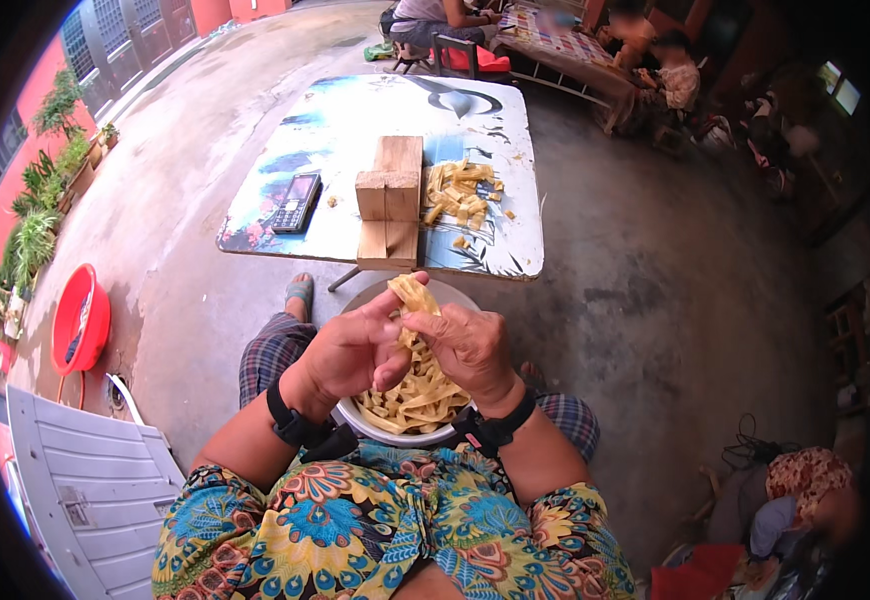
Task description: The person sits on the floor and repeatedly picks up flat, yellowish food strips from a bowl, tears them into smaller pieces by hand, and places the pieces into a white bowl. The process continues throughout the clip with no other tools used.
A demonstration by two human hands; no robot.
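Observation:
Above a white basin (397,438), my left hand (356,341) and my right hand (468,349) grip a yellowish, folded food strip (414,296) between them. My left fingers lie along its left side; my right thumb and fingers pinch it from the right. The basin sits between my knees and holds many loose strips (416,397) of the same kind, partly hidden by my hands. Just beyond it, a wooden block stand (388,196) with a thin dark line down its front rests at the near table edge. Short cut pieces (463,193) lie in a pile to its right.
The low table (513,240) has a printed top and bears a keypad phone (297,202). A red tub (80,322) and potted plants (37,225) are at left, a white panel (89,480) at lower left. Other people sit at a far table (555,37); another person (802,487) bends at lower right.

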